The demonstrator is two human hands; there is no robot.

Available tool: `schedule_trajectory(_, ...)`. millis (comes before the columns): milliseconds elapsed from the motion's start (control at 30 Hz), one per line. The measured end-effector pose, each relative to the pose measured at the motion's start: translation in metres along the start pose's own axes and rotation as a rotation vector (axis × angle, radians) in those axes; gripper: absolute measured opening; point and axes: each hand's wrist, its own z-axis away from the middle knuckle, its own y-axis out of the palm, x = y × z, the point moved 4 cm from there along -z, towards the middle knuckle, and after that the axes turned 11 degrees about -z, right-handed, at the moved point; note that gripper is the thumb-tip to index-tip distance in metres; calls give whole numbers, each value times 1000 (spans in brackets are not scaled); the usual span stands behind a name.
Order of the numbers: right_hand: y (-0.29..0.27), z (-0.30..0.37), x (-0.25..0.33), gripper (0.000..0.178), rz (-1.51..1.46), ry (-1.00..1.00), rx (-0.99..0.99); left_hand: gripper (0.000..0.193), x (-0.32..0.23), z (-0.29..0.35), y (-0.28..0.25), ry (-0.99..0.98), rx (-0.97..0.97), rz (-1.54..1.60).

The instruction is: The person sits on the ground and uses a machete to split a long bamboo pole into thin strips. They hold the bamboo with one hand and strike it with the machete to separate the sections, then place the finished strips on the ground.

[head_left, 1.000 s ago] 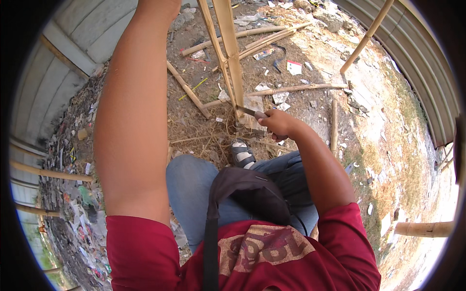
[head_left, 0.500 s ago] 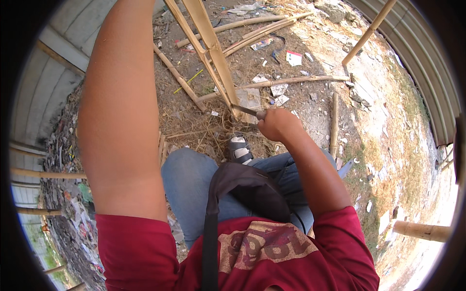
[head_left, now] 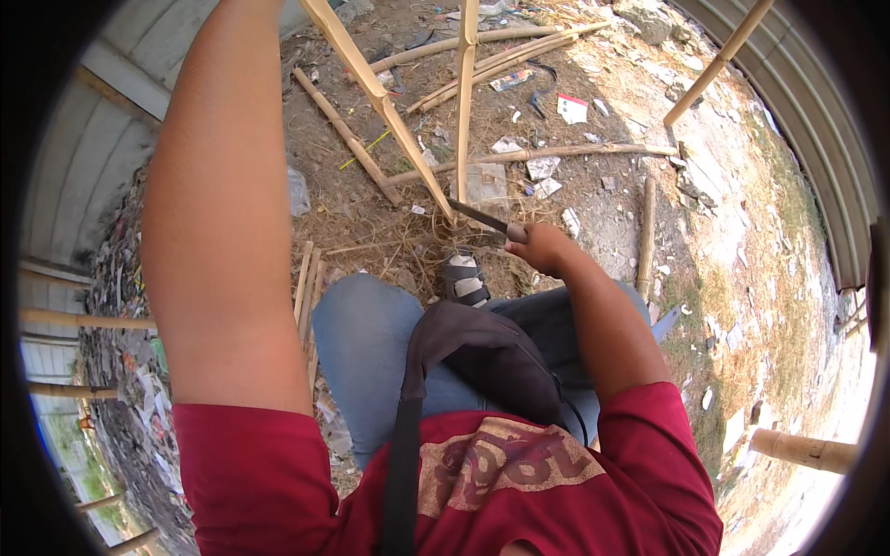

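Observation:
My right hand [head_left: 543,248] is closed round the handle of a long-bladed knife [head_left: 480,217]. Its dark blade points left, at the lower ends of two split bamboo strips. One strip [head_left: 382,100] leans from the upper left; the other strip [head_left: 465,93] stands nearly straight. They spread widely toward the top and come close together near the blade. Whether the strips still join at the bottom is hard to see. My left arm [head_left: 218,204] reaches up past the picture's top edge, so its hand is out of sight.
Bamboo poles [head_left: 593,150] and thin strips lie across the littered dirt. A shoe [head_left: 465,280] is just below the blade. An upright pole [head_left: 718,63] stands at right, by corrugated sheeting [head_left: 816,157]. A black bag [head_left: 491,361] rests on my lap.
The two bamboo strips have swung wide apart, one now nearly upright. My right hand and the knife have shifted slightly right and down, with more of the blade showing.

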Motion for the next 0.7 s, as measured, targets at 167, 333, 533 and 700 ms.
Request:
schedule_trajectory(167,8,-8,18,58,71,-86,-127,64,-5,5,-9,-49,27,86)
schedule_trajectory(333,-17,-8,16,56,-182,-18,-175,55,7,3,-24,41,-45,-91)
schedule_trajectory(533,-10,-19,10,55,-424,25,-235,49,72,-17,-38,115,41,90)
schedule_trajectory(700,-14,-8,24,50,-609,-104,-268,55,1,31,-66,-278,122,612)
